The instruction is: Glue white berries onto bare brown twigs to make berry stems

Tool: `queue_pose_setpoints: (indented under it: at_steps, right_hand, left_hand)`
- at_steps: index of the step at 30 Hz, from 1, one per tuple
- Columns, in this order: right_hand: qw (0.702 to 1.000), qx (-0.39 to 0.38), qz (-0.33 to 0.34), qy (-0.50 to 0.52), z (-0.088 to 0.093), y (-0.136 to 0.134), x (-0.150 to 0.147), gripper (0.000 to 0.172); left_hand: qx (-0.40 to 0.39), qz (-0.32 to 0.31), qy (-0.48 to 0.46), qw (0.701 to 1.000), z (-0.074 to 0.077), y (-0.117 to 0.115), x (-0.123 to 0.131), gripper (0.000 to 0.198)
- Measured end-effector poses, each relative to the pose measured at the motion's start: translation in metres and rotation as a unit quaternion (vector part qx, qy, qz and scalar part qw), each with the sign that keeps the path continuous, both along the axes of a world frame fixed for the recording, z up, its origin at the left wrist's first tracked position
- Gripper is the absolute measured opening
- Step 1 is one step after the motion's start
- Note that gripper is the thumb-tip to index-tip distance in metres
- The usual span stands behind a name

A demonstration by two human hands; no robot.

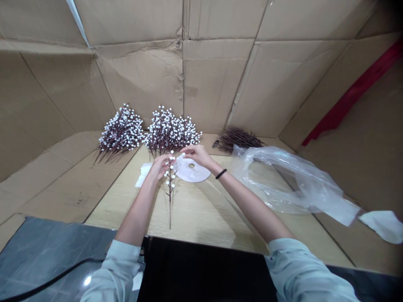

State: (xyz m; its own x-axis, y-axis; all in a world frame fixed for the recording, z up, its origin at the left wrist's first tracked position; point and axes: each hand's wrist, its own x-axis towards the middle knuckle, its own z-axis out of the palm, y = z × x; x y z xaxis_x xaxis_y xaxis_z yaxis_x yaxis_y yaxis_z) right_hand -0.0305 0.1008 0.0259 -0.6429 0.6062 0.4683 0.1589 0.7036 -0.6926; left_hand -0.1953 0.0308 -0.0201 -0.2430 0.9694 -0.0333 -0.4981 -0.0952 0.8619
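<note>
My left hand [159, 167] is closed on the upper part of an artificial berry stem [170, 184], a brown twig with white berries whose bare end points toward me. To its right, my right hand [198, 154] has thumb and forefinger pinched around a small white berry [183, 155], just above a round white disc [197, 174] with a hole in its middle. Some loose white bits lie on the disc, too small to make out. A black band circles my right wrist.
Two piles of white-berried stems [121, 130] [171, 130] lie at the back left and centre. Bare brown twigs [239, 139] are heaped at the back right. Clear plastic bags [283, 180] spread over the right side. A white paper [143, 174] lies left. Cardboard walls [217, 84] surround the table.
</note>
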Motion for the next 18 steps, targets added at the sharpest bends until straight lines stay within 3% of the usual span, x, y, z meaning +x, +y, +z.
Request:
queue_pose_setpoints:
  at_steps: [5,9,13,18]
  right_hand:
    - [0.978,-0.156,0.042,0.134,0.014,-0.026,0.029,0.031]
    - [0.969,-0.176,0.025,0.169,0.026,-0.052,0.054,0.019]
    - [0.966,-0.173,0.002,0.193,0.026,-0.066,0.077,0.016]
    - [0.956,-0.16,-0.056,0.241,0.015,-0.065,0.105,0.02]
  left_hand:
    - [-0.003,0.053,0.039,0.998,0.012,-0.01,0.006,0.018]
    - [0.042,0.092,0.117,0.988,0.027,-0.024,0.02,0.012]
    - [0.087,0.052,0.169,0.98,0.039,-0.032,0.05,0.013]
    - [0.103,-0.011,0.198,0.975,0.045,-0.034,0.098,0.018]
